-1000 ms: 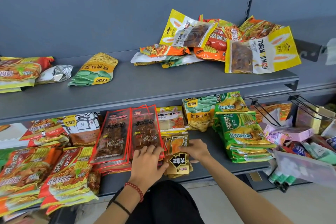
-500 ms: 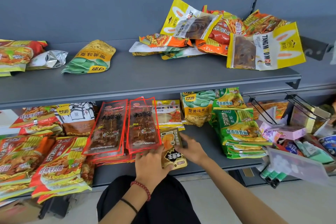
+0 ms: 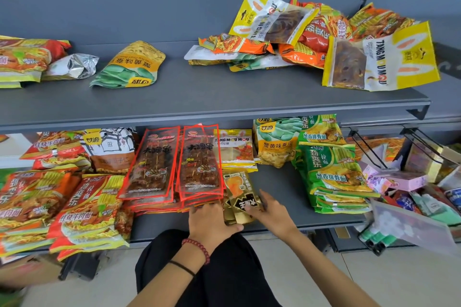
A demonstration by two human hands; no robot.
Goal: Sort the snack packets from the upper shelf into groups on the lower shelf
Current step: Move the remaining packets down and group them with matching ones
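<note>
A small stack of gold packets [image 3: 239, 188] lies on the lower shelf [image 3: 287, 197] between the red-bordered skewer packets [image 3: 199, 162] and the green noodle packets [image 3: 334, 172]. My left hand [image 3: 210, 220] rests at the skewer packets' near edge, its thumb along the gold stack's bottom edge. My right hand [image 3: 270, 212] touches the stack's right side with straight fingers. On the upper shelf [image 3: 212, 92] lie a mixed pile of yellow and orange packets [image 3: 324, 37], a green-yellow packet [image 3: 129, 65], a silver packet [image 3: 74, 67] and red noodle packets [image 3: 22, 57].
Red noodle packets [image 3: 82, 212] fill the lower shelf's left. A yellow packet [image 3: 234, 149] and a bean packet [image 3: 274, 142] sit at its back. Wire hooks [image 3: 369, 147] and bins of mixed goods [image 3: 424, 194] stand to the right. My dark-trousered knee [image 3: 219, 269] is below the shelf.
My left hand has slid off the skewer packets down to their near edge beside the gold stack. My right hand stays at the stack's right side. My head has tilted up slightly.
</note>
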